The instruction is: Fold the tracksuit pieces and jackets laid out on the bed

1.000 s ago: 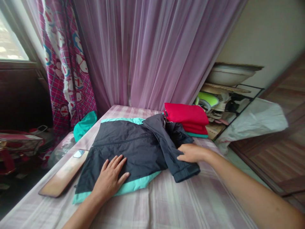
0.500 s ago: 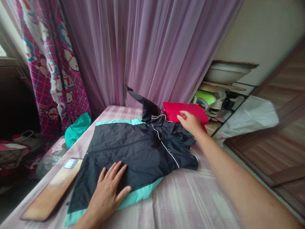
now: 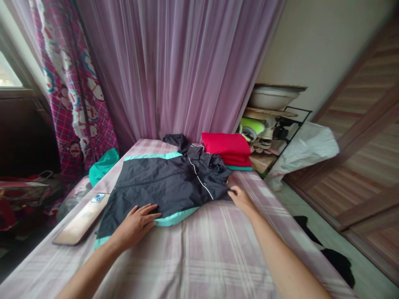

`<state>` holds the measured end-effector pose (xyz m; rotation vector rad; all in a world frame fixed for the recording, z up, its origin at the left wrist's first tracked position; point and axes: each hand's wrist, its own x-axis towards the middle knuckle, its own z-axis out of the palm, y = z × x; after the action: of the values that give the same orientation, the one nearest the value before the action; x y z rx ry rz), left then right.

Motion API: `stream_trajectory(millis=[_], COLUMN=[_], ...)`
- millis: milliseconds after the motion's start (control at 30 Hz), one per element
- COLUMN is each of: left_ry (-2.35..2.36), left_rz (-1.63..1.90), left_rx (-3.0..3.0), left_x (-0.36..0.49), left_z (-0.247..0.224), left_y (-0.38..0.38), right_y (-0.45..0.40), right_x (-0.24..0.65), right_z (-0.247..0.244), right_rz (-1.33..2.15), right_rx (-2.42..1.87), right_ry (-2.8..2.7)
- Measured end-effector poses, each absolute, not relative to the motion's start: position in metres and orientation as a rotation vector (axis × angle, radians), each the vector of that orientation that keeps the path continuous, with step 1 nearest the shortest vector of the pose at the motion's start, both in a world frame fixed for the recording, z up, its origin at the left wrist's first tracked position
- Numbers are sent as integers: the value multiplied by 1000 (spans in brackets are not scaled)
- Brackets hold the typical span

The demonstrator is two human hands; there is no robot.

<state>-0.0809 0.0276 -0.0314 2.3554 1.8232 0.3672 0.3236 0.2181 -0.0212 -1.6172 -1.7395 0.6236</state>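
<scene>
A black jacket [image 3: 158, 182] with turquoise edges and white piping lies spread on the plaid-covered table [image 3: 199, 257], its collar end to the right. My left hand [image 3: 139, 222] rests flat on the jacket's near lower part, fingers stretched out. With thumb and fingers pinched, my right hand [image 3: 240, 197] grips the near sleeve of the jacket at its right end. The far sleeve lies crumpled toward the curtain. Just behind the collar sits a stack of folded red cloth [image 3: 226, 145], with a teal layer at its bottom.
A phone [image 3: 82, 220] lies by the jacket's left edge. Purple curtains [image 3: 187, 62] hang behind the table. At the right stand a rack with a basin [image 3: 274, 97] and a white plastic bag [image 3: 307, 149]. Dark cloth [image 3: 336, 261] lies on the floor; a teal bundle [image 3: 104, 166] is at left.
My right hand has moved from beside the red cloth toward me and taken hold of the near sleeve. The raised far sleeve has dropped down. My view has shifted.
</scene>
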Motion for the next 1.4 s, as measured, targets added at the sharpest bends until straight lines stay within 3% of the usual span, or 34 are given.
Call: stream_trajectory(millis=[233, 400, 500, 633, 800, 1000, 1233, 1400], left_ry=[2026, 1755, 1667, 1575, 1544, 1524, 1572, 1598], left_rz=[705, 1009, 1203, 1486, 1585, 1628, 1650, 1721], left_rx=[2265, 2251, 2012, 1485, 1234, 1064, 1047, 1002], left_x=[-91, -8, 31, 26, -14, -34, -57, -71], left_z=[37, 84, 92, 88, 88, 104, 112, 114], left_y=[31, 67, 109, 146, 139, 124, 127, 129], right_y=[213, 199, 199, 220, 251, 265, 281, 276], right_x=[296, 233, 201, 207, 245, 213, 159, 181], right_z=[73, 123, 133, 120, 61, 6, 2, 23], right_rz=[441, 409, 578, 908, 708, 690, 600, 636], right_rx=[-1119, -1069, -871, -698, -1209, -1275, -1064, -1041], right_ry=[-1862, -2036, -2076, -1900, -1968, -2066, -2255, -2213])
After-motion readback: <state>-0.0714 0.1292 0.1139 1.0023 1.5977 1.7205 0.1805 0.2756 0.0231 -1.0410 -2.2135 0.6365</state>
